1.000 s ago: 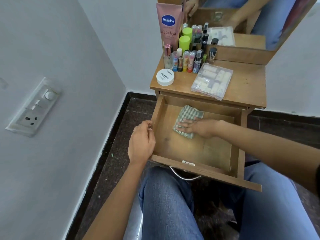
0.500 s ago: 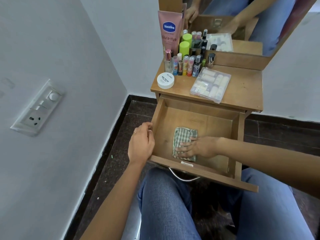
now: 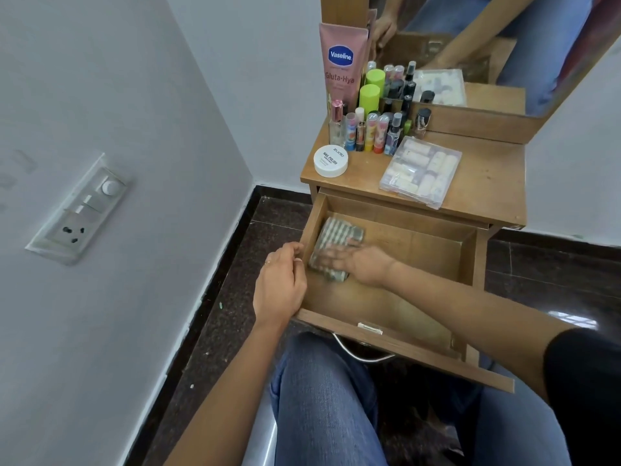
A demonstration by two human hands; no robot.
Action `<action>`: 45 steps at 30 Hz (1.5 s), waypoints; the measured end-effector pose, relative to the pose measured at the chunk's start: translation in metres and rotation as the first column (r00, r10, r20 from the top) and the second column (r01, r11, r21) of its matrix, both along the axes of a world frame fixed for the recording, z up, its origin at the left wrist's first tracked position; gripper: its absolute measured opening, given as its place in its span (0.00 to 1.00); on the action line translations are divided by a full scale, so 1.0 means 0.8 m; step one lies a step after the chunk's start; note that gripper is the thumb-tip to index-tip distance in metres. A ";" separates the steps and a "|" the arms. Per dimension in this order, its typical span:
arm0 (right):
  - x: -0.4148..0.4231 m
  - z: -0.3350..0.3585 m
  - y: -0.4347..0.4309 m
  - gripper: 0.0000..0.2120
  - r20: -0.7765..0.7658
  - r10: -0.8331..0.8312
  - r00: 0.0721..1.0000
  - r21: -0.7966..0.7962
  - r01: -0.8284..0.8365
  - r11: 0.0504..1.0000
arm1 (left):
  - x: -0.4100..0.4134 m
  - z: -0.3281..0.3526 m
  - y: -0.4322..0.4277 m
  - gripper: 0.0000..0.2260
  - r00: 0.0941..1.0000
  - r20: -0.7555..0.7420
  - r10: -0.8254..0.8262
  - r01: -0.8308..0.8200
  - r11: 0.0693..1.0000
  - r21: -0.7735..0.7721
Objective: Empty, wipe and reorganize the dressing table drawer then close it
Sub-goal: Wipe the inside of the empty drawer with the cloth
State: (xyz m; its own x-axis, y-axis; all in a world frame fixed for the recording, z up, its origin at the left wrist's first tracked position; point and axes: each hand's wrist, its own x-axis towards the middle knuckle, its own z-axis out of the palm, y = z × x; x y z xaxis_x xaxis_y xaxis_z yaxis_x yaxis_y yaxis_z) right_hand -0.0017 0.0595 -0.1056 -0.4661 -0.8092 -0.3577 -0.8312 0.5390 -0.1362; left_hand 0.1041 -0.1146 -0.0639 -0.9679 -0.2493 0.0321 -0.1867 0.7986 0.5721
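The wooden drawer [image 3: 437, 250] of the dressing table stands pulled out over my lap, holding only a folded green-checked cloth [image 3: 336, 238]. My right hand [image 3: 356, 262] presses flat on the cloth at the drawer's left side, fingers straight and blurred. My left hand [image 3: 280, 285] grips the drawer's left wall near the front corner, fingers curled over its edge. On the tabletop [image 3: 487, 176] stand a pink Vaseline tube [image 3: 341, 65], several small bottles and tubes [image 3: 373, 131], a white round jar [image 3: 331, 160] and a clear plastic box [image 3: 420, 171] of small items.
A mirror [image 3: 487, 45] rises at the back of the table. A white wall with a switch plate [image 3: 80, 210] runs close on the left. Dark tiled floor [image 3: 242, 264] lies between wall and table. My jeans-clad knees [image 3: 322, 398] sit under the drawer front, near its metal handle [image 3: 363, 356].
My right hand has slid the cloth from the drawer's front middle toward the left wall and back corner. My left hand stays on the left wall.
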 end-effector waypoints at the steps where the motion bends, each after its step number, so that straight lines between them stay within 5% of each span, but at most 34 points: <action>1: -0.010 0.002 0.001 0.37 0.002 -0.050 0.999 0.008 0.050 0.999 | 0.000 0.000 0.000 0.14 1.000 -0.005 -0.001 0.001 1.000 0.000; 10: -0.019 -0.008 -0.011 0.36 -0.060 -0.312 0.948 0.034 0.314 0.949 | -0.002 0.000 0.000 0.13 1.000 -0.008 -0.003 0.002 1.000 -0.006; 18: -0.008 -0.008 -0.072 0.32 -0.050 -0.662 0.748 0.009 0.663 0.749 | 0.000 0.002 0.000 0.13 1.000 0.010 0.010 -0.010 1.000 0.008; 22: -0.008 0.002 -0.056 0.32 0.018 -0.601 0.799 0.015 0.601 0.799 | -0.001 0.002 0.000 0.14 1.000 0.009 0.012 -0.012 1.000 0.017; 26: -0.016 -0.004 -0.004 0.35 -0.046 -0.271 0.961 -0.002 0.271 0.962 | -0.002 0.000 -0.001 0.13 1.000 -0.001 0.008 -0.008 1.000 0.016; 29: -0.035 -0.013 0.007 0.30 -0.036 -0.151 0.988 0.012 0.151 0.988 | -0.002 -0.003 -0.002 0.13 1.000 -0.003 0.005 -0.005 1.000 0.010; 45: -0.014 -0.011 0.016 0.29 0.095 -0.576 0.812 -0.007 0.579 0.815 | -0.001 0.001 -0.003 0.14 1.000 -0.001 0.000 0.000 1.000 0.005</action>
